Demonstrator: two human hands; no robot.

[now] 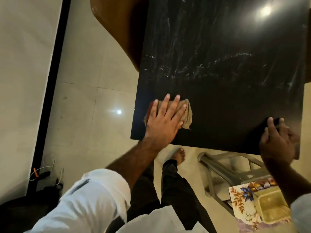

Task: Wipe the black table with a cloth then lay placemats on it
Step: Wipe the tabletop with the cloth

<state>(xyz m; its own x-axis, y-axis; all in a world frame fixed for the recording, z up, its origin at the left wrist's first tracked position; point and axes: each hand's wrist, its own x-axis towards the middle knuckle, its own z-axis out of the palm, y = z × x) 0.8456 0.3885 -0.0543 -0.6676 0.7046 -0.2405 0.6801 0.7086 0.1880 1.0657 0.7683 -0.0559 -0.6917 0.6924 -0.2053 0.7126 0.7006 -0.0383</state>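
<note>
The black table (227, 73) fills the upper right, glossy, with pale wet streaks across its far half. A crumpled brown cloth (186, 113) lies near the table's near left corner. My left hand (164, 120) presses flat on the cloth, fingers spread. My right hand (277, 142) rests on the table's near right corner with fingers curled over the edge, holding nothing. A stack of floral placemats (242, 200) lies at the lower right, below table level.
A brown chair (121, 31) stands at the table's far left side. A grey plastic chair (223, 167) sits under the near edge. A yellowish box (271, 207) rests on the placemats. Cables (43, 172) lie on the tiled floor by the left wall.
</note>
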